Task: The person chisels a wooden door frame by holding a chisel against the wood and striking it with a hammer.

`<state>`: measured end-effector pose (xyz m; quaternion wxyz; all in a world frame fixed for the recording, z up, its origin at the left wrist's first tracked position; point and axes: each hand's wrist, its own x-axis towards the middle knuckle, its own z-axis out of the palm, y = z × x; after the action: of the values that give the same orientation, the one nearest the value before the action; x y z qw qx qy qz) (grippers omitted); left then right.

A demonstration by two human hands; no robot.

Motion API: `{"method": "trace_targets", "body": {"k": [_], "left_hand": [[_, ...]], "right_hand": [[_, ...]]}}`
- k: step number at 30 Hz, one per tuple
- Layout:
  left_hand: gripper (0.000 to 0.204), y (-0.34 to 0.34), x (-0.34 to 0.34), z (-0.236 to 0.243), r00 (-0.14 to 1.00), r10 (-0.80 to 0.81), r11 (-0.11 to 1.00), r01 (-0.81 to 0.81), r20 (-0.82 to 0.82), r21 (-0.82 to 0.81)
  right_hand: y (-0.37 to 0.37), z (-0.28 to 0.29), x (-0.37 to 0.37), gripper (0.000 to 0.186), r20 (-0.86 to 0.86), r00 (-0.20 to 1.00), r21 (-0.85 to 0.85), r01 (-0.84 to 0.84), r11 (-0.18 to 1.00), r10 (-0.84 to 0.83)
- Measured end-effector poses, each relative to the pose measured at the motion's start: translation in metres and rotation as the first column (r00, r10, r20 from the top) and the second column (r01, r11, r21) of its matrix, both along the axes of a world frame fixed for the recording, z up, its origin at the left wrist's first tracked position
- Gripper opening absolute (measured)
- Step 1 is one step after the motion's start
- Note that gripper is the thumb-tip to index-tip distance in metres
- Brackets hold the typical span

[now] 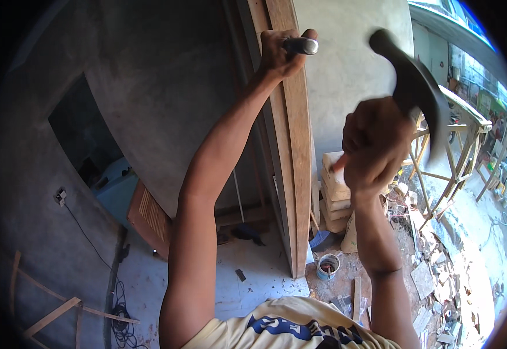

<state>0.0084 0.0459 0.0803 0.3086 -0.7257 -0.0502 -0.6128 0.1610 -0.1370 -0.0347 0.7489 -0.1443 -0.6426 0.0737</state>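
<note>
A hammer (pixel 413 84), its dark curved head blurred, rises above the right fist (pixel 378 142); a silver-ended tool (pixel 304 46) pokes rightward from the left fist (pixel 278 57).

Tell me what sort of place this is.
Probably a building site or a house under renovation: stacked sacks, rubble strewn over the ground, and a hammer in use at a wooden frame.
</note>
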Motion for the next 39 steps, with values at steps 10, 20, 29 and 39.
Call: {"method": "trace_targets", "body": {"k": [10, 20, 29, 39], "left_hand": [[0.037, -0.025, -0.001, -0.002, 0.993, -0.073, 0.953, 0.043, -0.088, -0.299], [0.025, -0.022, -0.030, -0.020, 0.914, -0.117, 0.991, 0.081, -0.389, -0.108], [0.063, -0.065, -0.008, -0.014, 0.897, -0.378, 0.850, 0.434, 0.230, -0.297], [0.058, -0.032, -0.011, -0.013, 0.953, -0.290, 0.924, 0.301, 0.083, -0.234]], "right_hand": [[0.004, -0.055, 0.042, 0.054, -0.159, 0.955, -0.110, -0.270, 0.956, 0.252], [0.032, -0.129, 0.076, 0.062, -0.362, 0.916, -0.437, -0.330, 0.837, 0.172], [0.071, -0.183, 0.103, 0.056, -0.422, 0.906, -0.692, -0.311, 0.652, -0.015], [0.069, -0.214, 0.111, 0.052, -0.416, 0.908, -0.738, -0.368, 0.566, 0.048]]}}
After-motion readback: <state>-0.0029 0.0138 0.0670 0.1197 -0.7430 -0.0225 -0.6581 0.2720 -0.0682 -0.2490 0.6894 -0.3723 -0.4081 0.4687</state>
